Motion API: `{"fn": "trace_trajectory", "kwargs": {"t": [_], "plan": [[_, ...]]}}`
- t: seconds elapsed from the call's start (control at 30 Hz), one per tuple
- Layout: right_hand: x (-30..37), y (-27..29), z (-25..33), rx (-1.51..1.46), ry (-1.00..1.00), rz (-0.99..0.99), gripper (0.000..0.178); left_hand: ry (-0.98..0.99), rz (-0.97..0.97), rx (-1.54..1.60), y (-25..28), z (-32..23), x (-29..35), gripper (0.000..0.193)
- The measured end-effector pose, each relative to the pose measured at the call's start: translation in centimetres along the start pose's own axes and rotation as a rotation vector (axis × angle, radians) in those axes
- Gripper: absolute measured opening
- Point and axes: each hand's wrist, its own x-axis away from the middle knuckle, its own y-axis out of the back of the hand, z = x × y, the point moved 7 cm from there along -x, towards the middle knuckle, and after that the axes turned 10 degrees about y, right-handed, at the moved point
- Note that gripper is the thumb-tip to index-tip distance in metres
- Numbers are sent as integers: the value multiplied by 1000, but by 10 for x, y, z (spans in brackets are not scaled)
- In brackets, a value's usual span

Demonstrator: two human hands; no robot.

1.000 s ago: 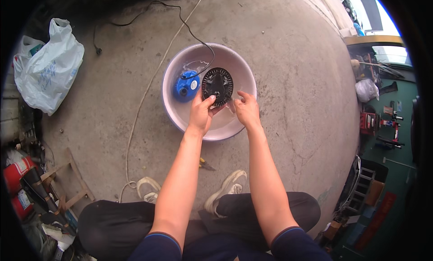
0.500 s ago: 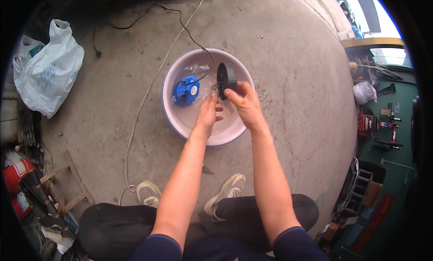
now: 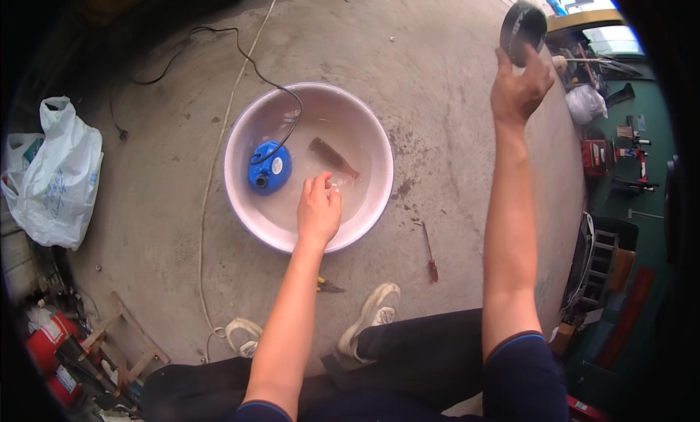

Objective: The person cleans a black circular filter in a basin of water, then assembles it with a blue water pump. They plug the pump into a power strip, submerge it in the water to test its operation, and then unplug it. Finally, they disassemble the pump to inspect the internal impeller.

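Off to the right of the basin, my right hand [image 3: 521, 90] is raised and gripping a round black ribbed cover [image 3: 523, 34], which is blurred by motion. My left hand [image 3: 319, 212] hangs over the near part of the pink basin [image 3: 381, 203] with its fingers curled together; whatever they hold, if anything, is hidden. Shallow water lies in the basin. A blue submersible pump [image 3: 270, 170] with a black power cord [image 3: 270, 81] sits at the basin's left side. Beyond my left fingers, a dark brown brush-like or bottle-shaped piece [image 3: 333, 157] lies in the water.
On the concrete floor, a screwdriver [image 3: 430, 254] lies right of the basin and pliers [image 3: 330, 286] lie near my shoes. A white plastic bag [image 3: 62, 174] stands at left. Red canisters [image 3: 55, 342] and a wooden frame [image 3: 120, 327] are lower left. Tools line the right side.
My right hand has swung up and right out of the basin with the black cover. The brown piece in the water has come into sight. The view has shifted slightly right.
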Motion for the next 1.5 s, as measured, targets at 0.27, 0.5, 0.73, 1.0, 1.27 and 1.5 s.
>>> {"fn": "trace_trajectory", "kwargs": {"t": [0.27, 0.5, 0.73, 1.0, 1.27, 1.5], "plan": [[336, -146, 6, -195, -263, 895, 31, -8, -12, -21, -4, -8, 2, 39], [202, -133, -19, -222, -232, 447, 29, -23, -108, 27, 20, -21, -8, 37], [297, -142, 4, -64, -105, 928, 31, -50, -39, 22, -3, -32, -2, 38], [236, -78, -13, -1493, -1220, 412, 36, -15, -59, 89, 18, -20, -6, 37], [195, 23, 162, -2323, -1306, 308, 58, 64, 445, 1015, 10, -75, 3, 53], [225, 32, 221, -2276, -1469, 464, 65, -63, 505, 1089, 49, -63, 9, 50]]}}
